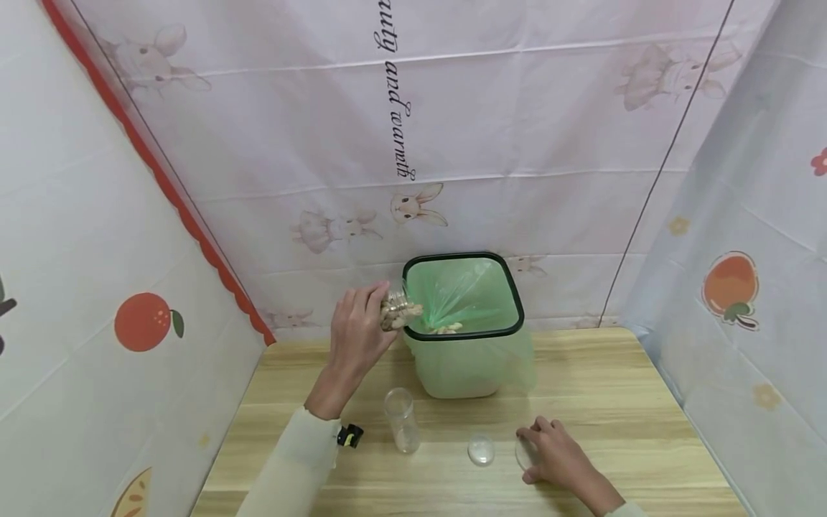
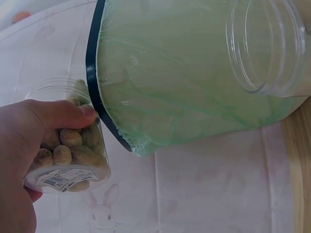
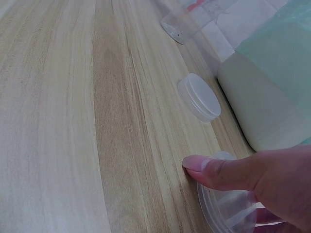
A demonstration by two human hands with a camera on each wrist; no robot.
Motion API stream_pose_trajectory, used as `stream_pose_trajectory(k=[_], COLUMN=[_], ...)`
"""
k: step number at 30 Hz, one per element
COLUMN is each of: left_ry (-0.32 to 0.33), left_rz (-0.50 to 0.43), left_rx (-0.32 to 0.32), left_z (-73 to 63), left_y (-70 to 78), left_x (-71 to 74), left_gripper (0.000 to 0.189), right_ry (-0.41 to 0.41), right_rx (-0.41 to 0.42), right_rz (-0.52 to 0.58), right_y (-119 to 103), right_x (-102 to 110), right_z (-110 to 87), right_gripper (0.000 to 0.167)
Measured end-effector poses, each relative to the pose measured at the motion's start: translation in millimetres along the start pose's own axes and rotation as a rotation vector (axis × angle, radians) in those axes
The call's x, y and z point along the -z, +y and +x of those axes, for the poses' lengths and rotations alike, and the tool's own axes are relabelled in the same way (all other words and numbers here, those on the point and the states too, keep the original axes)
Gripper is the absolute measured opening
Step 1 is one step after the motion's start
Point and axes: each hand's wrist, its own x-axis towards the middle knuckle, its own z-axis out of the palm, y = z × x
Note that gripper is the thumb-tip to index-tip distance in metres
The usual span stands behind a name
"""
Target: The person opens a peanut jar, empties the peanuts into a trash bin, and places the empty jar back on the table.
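My left hand [image 1: 358,327] grips a clear plastic jar [image 2: 73,160] with a barcode label on its base. Lumpy brown pieces like unshelled peanuts [image 2: 62,154] fill much of it. The jar is tipped, its mouth at the left rim of a green-lined bin [image 1: 464,334]. Some pieces are at the jar's mouth, and pale ones [image 1: 447,328] show inside the bin against the bag. Down on the table, my right hand [image 1: 558,457] pinches a clear round lid [image 3: 226,206] by its edge, thumb on the near side and fingers on the other.
An uncapped clear jar [image 1: 402,422] stands on the table in front of the bin. Between it and my right hand lies a second round lid [image 1: 481,450]. Printed cloth [image 1: 310,143] hangs behind the wooden table [image 1: 594,388] and along both sides.
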Motion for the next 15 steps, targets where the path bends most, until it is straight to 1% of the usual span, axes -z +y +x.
stream_pose_trajectory(k=[7,15], left_ry=[0.019,0.012], left_rz=[0.003,0.009], left_rx=[-0.011,-0.035], left_z=[1.4,2.1], left_y=[0.6,1.3], left_x=[-1.3,-2.5], left_gripper=[0.071,0.065], right_ry=[0.010,0.009], right_rx=[-0.005,0.000], right_rz=[0.003,0.011], right_y=[0.7,-1.9], right_x=[-2.0,1.8], right_z=[0.1,-1.6], right_gripper=[0.081,0.081])
